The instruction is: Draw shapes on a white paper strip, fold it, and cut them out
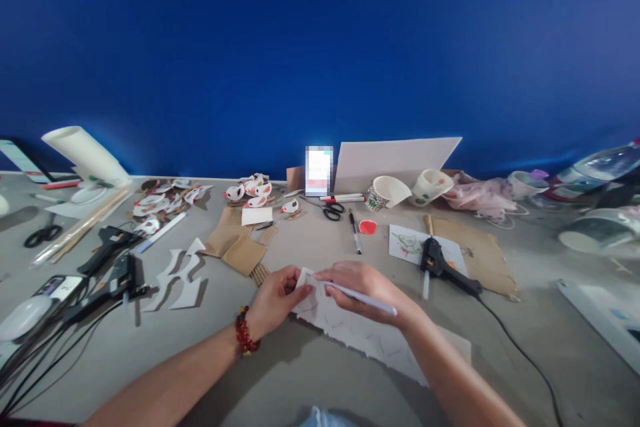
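My left hand [280, 297], with a red bead bracelet [246, 331] on the wrist, pinches the left end of a long white paper strip [370, 337] between thumb and fingers. Faint drawn outlines run along the strip, and its lower edge is uneven. In my right hand [367, 283] is a slim pale-lavender pen-like tool [370, 300], its rear end pointing right. The tool's tip is hidden by the fingers near the strip's left end. My right forearm passes over the strip's right part.
Two black glue guns [117, 280] with cables lie left, another glue gun [443, 263] right on cardboard. White paper cut-outs [187, 280], small painted birds [257, 190], scissors [333, 211], a black pen [355, 233] and paper cups [387, 192] surround the hands. A lit phone [319, 170] stands against the blue wall.
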Tool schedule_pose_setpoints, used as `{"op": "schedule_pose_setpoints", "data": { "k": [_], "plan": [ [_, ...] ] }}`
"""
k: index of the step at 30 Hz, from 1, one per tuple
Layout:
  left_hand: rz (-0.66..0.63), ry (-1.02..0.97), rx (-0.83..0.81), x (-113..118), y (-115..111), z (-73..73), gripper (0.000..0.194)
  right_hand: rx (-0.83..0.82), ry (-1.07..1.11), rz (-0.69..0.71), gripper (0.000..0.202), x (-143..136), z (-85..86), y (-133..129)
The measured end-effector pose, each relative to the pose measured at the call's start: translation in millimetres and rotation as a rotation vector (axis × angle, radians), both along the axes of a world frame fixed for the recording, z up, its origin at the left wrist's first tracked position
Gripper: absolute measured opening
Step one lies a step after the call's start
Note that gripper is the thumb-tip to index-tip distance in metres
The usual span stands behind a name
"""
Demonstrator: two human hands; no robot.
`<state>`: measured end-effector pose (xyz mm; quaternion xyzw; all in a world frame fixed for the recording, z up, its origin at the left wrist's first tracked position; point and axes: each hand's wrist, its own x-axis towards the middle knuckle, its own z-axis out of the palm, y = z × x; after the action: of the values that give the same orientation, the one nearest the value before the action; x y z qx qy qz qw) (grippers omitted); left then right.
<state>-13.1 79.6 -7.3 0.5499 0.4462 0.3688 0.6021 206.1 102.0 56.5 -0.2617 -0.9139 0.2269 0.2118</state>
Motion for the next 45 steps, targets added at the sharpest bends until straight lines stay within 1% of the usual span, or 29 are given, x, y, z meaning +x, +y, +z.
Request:
{"op": "schedule_pose_setpoints", "data": {
  "k": [7,12,17,21,28,30,36,40,45],
  "plan": [
    [0.004,0.012,0.014,-0.5,0.0,-1.4,0.034,0.02,0.018,-0.026,0.031,-2.8,-5.8,-0.2],
    [-0.013,0.012,0.002,-1.0,-0.5,-2.1,0.033,-0.005,-0.009,0.007,0.031,1.3,-1.7,1.2],
    [-0.012,0.033,0.001,0.2,-2.0,-1.6,0.033,0.022,-0.054,-0.019,0.04,-3.1,0.4,-0.6],
    [-0.002,0.059,0.017,0.9,-2.4,-2.3,0.031,0.06,-0.047,-0.025,0.046,-7.3,1.0,-1.2],
    [-0.003,0.039,0.013,0.3,-0.9,-5.4,0.031,0.103,0.003,-0.067,0.034,-7.4,-4.3,-2.7],
    [0.001,0.026,0.009,0.2,-0.4,-5.3,0.031,0.108,-0.008,-0.075,0.032,-6.6,-2.1,-4.5],
    [0.029,-0.021,-0.017,-0.1,1.8,-2.1,0.033,0.107,-0.019,-0.114,0.03,-0.1,11.5,-7.3],
    [0.051,-0.015,-0.034,-0.1,2.9,0.7,0.035,0.084,0.021,-0.139,0.028,1.6,10.5,-5.3],
    [0.058,-0.017,-0.034,-0.1,2.9,3.5,0.037,0.034,0.03,-0.14,0.027,-0.6,8.4,-4.5]
  ]
}}
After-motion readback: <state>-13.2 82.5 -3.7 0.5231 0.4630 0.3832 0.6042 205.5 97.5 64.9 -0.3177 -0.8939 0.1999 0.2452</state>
